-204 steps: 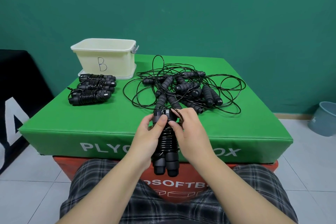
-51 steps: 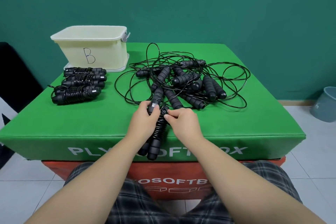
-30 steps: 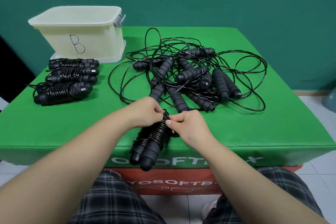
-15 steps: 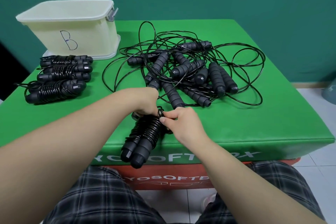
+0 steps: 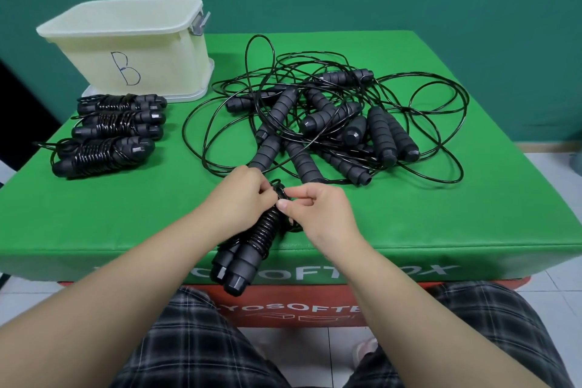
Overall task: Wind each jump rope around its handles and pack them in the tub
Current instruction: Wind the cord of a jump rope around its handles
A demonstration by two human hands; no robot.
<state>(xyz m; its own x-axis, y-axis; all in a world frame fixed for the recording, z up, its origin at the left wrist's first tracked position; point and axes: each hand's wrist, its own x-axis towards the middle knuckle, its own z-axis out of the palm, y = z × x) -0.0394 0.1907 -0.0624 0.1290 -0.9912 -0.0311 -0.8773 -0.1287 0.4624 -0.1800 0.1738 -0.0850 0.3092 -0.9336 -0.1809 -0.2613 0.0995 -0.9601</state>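
At the far left corner of the green padded box stands the cream tub, open-topped, marked with a handwritten B on its near wall and sitting on what looks like its own lid. Just in front of it, and apart from its wall, lie three wound jump ropes in a row, each a pair of black handles bound side by side by coils of cord (the nearest one trails a loose loop off its left end). Toward the middle, near the front edge of the box, the left hand is curled round the upper end of the jump rope being wound, whose two handles point down and toward the person, their butt ends hanging past the edge above the plaid shorts. The cord is coiled tightly about the middle of those handles. Touching it from the other side, the right hand pinches the last short loop of cord between thumb and forefinger at the top of the bundle, close against the left hand's fingers. Beyond both hands and to the right, a tangle of loose ropes sprawls over the box top, foam-grip handles heaped at its centre and thin black cord looping wide around them.
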